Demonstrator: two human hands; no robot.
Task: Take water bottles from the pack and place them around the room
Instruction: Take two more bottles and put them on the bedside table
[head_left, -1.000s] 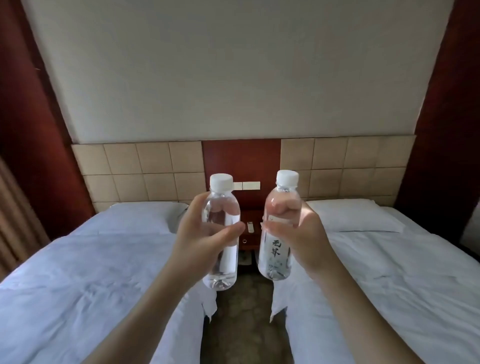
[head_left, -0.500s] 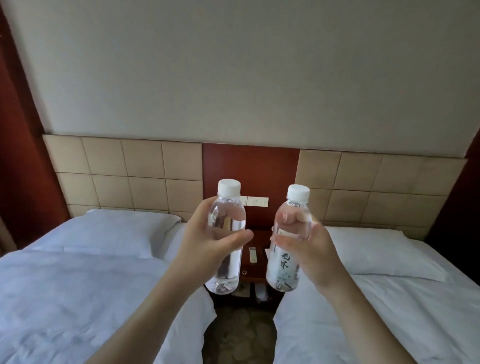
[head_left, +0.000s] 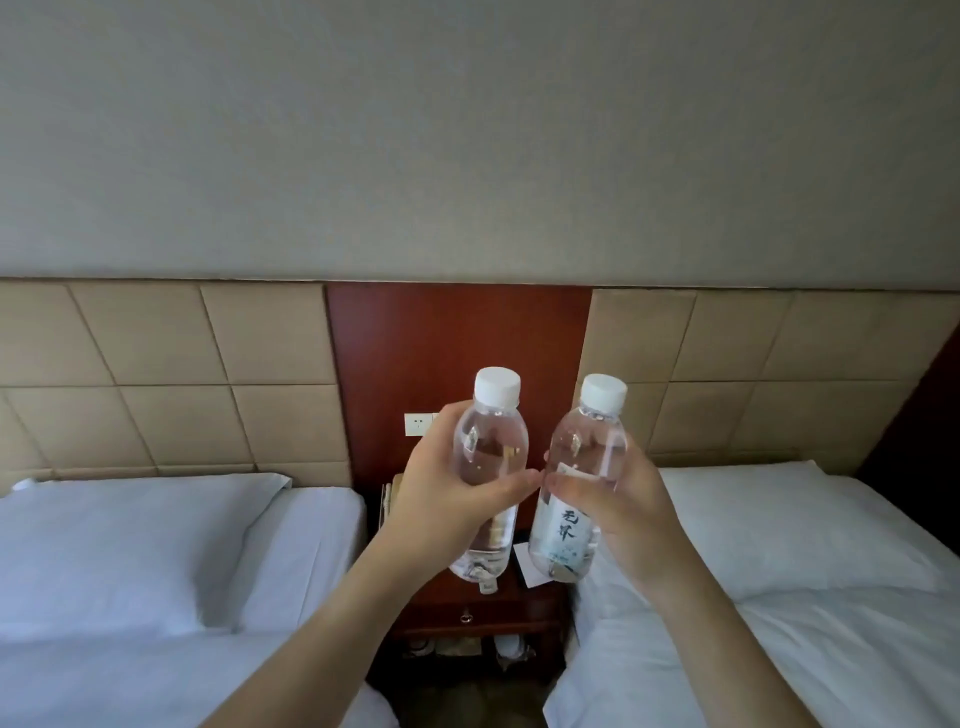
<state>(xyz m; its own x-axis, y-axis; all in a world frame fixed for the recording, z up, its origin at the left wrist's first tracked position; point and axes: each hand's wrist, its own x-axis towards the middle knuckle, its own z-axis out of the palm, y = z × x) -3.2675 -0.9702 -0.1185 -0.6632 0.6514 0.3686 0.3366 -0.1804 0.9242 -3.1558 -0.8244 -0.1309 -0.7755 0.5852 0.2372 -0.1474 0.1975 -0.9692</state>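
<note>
I have my left hand (head_left: 447, 499) and right hand (head_left: 623, 514) each wrapped mid-body around an upright full water bottle (head_left: 488, 467), the second bottle (head_left: 576, 493) just beside it, above the nightstand (head_left: 493, 597); thin, slippery plastic probably dents, so grip the waist.

Twin white beds (head_left: 130, 571), tan padded headboard (head_left: 171, 379), wooden nightstand (head_left: 483, 613) between; possibly slippers beneath.

We see two clear, glossy plastic bottles (head_left: 491, 457) with matt white caps (head_left: 498, 384), one wearing a paper label (head_left: 563, 530). The nightstand (head_left: 478, 608) is polished reddish wood; the bedsheets (head_left: 156, 597) are soft white cloth.
</note>
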